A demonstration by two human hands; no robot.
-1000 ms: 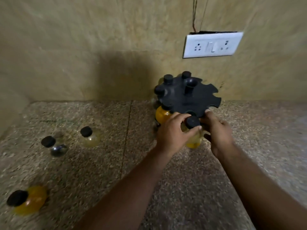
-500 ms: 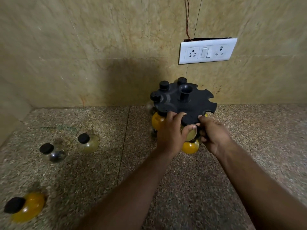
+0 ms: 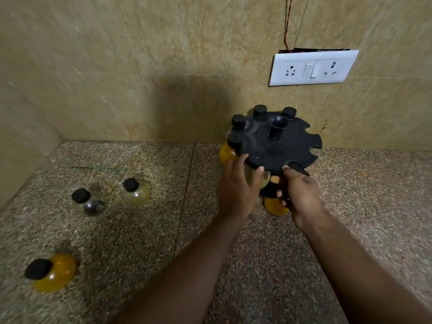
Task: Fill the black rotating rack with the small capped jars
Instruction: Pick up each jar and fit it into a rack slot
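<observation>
So the black rack [image 3: 280, 148] sits at the back of the speckled stone surface [image 3: 140, 242], right up near the tan wall [image 3: 163, 66] and below a white socket plate [image 3: 313, 67]. Four black caps poke up through the slots on its left and back side, and an orange jar [image 3: 226, 152] hangs under the nearest of them. The slots round the right side are open.

Both hands are at the front edge. The left hand [image 3: 237, 187] has its fingers reaching up to the rim, with the thumb across a pale jar [image 3: 265, 180] tucked just under the disc. It's blurry there, so I honestly can't tell if it's gripping that jar or only touching it. The right hand [image 3: 301, 195] is clamped on the rack itself, thumb on top by a black cap [image 3: 297, 166] at the rim and fingers curled underneath. A low orange jar [image 3: 273, 206] peeks out just below those fingers.

Three loose jars stand well off to the left. There's a yellowish jar [image 3: 138, 194], a clear jar [image 3: 92, 205] with something dark inside just beside it, and a big orange jar [image 3: 56, 274] nearest the camera.
</observation>
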